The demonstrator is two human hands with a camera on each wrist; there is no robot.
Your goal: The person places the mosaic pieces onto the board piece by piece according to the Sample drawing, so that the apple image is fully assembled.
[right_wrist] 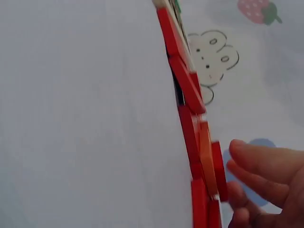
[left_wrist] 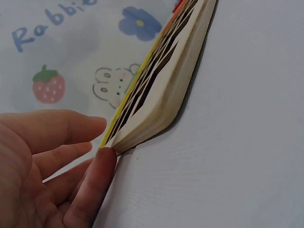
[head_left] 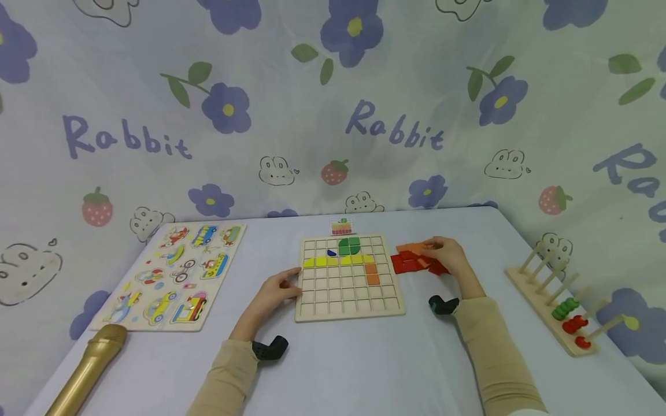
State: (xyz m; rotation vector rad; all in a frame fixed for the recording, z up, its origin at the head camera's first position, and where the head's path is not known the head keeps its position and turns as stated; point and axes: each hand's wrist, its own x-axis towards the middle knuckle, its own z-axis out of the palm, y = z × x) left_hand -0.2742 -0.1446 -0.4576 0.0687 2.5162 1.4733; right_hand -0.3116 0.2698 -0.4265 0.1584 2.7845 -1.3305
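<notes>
right hand (head_left: 448,254) fingers curled on loose red and orange tiles (head_left: 416,260), centre-right of frame | tiles just right of grid board (head_left: 350,309) | left hand (head_left: 276,292) relaxed, fingertips touching board's left edge

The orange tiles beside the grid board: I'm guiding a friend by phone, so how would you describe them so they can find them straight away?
Start at the wooden grid board in the middle of the table. Just off its right edge lies a loose heap of flat tiles under the right hand. The orange tiles are at the far end of the heap; the red tiles next to them lie nearer the person.
</notes>
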